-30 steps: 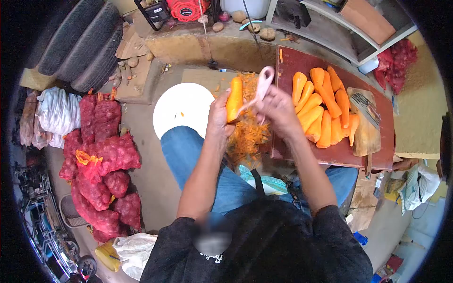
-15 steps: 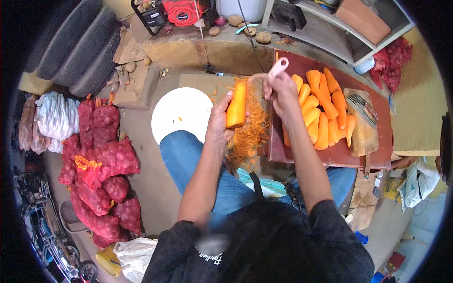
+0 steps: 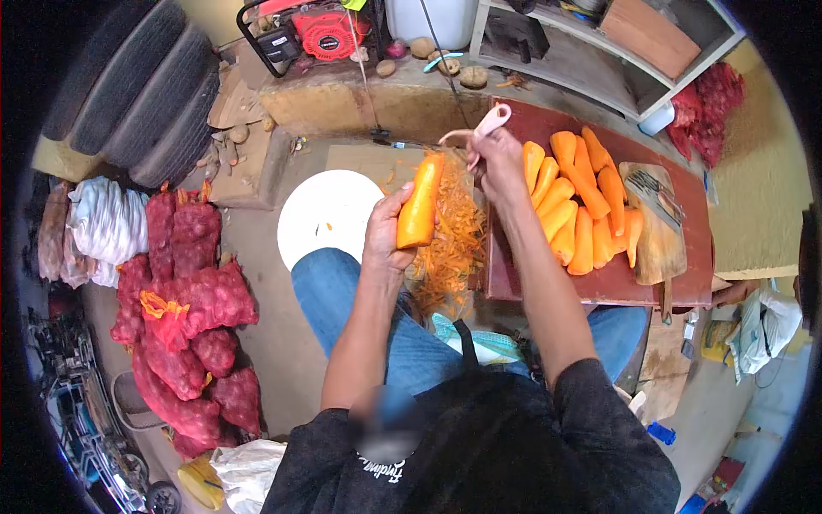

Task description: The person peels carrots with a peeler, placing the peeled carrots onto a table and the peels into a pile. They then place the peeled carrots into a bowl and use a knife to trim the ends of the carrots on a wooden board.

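My left hand (image 3: 387, 224) is wrapped round a thick peeled carrot (image 3: 419, 202), its narrower end tilted up and away from me. Between the fingers of my right hand (image 3: 499, 168) is a peeler with a pale pink handle (image 3: 491, 120); its head points left, just above and apart from the carrot. Below both hands a heap of orange peelings (image 3: 455, 248) covers the floor. On the red table (image 3: 518, 287) to the right lies a pile of peeled carrots (image 3: 561, 206), beside a wooden cutting board (image 3: 658, 248) with a dark-patterned utensil on it.
A round white lid or board (image 3: 321, 206) lies left of my knee. Red net sacks of onions (image 3: 193, 343) are stacked on the left floor, near several tyres (image 3: 145, 94). A red generator (image 3: 330, 34) and a grey shelf (image 3: 582, 64) stand at the back.
The carrot and my left hand have shifted slightly left and down. My right hand with the peeler has moved a little left. The whole view has tilted slightly.
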Action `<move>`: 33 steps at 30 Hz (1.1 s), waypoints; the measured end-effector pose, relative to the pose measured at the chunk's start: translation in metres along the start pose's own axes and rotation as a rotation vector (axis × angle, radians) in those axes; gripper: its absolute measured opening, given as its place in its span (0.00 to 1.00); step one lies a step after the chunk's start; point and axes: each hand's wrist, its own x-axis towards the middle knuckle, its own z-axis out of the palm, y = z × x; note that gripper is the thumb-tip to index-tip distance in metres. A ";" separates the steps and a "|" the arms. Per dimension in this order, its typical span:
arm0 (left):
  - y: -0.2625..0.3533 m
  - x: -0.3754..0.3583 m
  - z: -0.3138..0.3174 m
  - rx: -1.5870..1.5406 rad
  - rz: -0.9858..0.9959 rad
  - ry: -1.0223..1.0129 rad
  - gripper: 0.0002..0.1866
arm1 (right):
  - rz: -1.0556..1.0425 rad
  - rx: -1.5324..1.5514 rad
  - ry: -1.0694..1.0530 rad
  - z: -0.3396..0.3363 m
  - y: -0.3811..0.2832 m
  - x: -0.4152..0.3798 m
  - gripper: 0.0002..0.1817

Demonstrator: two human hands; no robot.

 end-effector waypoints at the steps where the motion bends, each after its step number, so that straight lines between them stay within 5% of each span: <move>1: -0.003 -0.001 0.000 -0.002 -0.007 0.009 0.19 | 0.000 -0.048 0.027 -0.005 -0.001 0.007 0.06; 10: -0.006 0.006 0.018 0.024 0.052 0.087 0.19 | 0.090 -0.063 -0.209 0.026 -0.001 -0.113 0.16; 21: -0.008 -0.003 0.011 0.199 0.048 0.117 0.19 | -0.060 -0.115 0.005 0.001 -0.015 0.014 0.07; 29: -0.013 0.015 0.012 0.157 0.223 0.228 0.17 | 0.026 -0.191 -0.176 0.030 -0.015 -0.084 0.09; 33: -0.013 0.005 0.013 0.218 0.135 0.194 0.16 | -0.088 -0.139 -0.048 0.005 -0.004 -0.024 0.08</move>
